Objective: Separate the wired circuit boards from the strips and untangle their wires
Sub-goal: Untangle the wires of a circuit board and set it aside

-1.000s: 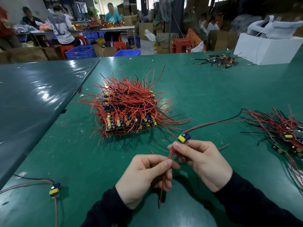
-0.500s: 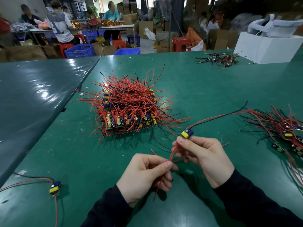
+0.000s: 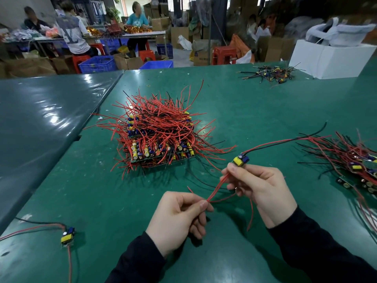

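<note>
One small board up in my fingers over the green bench, its red leads drawn between both hands.

The green table (image 3: 255,103) is scuffed, a glossy darker table (image 3: 40,119) butts it on the left, and beyond are cardboard boxes, blue crates, red stools and seated people. My right hand (image 3: 259,186) pinches the circuit board (image 3: 241,159), yellow and blue parts up, above the near right of the table; my left hand (image 3: 179,217) pinches its red wires (image 3: 216,190) at thumb and forefinger. The strip pile (image 3: 159,137) bristles with red leads centre; another board (image 3: 67,237) lies near left.
</note>
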### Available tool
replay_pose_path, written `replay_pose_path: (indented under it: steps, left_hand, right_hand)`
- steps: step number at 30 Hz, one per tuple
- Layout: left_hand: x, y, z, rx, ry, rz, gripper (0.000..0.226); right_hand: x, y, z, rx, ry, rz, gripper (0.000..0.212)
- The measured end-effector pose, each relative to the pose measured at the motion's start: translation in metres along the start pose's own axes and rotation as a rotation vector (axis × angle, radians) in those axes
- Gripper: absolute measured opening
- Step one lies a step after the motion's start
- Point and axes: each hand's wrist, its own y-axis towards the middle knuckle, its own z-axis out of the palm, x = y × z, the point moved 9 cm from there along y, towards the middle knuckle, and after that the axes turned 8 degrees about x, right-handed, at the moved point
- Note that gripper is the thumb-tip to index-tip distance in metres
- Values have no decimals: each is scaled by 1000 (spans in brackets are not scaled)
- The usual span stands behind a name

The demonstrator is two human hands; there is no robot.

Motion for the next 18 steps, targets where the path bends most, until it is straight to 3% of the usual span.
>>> replay_pose_path:
  steps: [6,10,13,16,18]
  left_hand:
    - [-2,-2,-16,-147,102,36,28]
    - [-4,-1,-16,-143,90,59,27]
    - [-3,1,-4,-33,47,44,22]
    - [0,1,2,29,73,10,22]
    - [3,1,-3,-16,124,-6,23]
  right_hand:
    - [0,-9,25,183,-5,-37,26]
    - [4,-1,5,43,55,-46,24]
    - [6,1,-8,-34,86,-32,21]
    - [6,1,-9,-42,77,-30,20]
    - [7,-4,-1,13,32,-63,19]
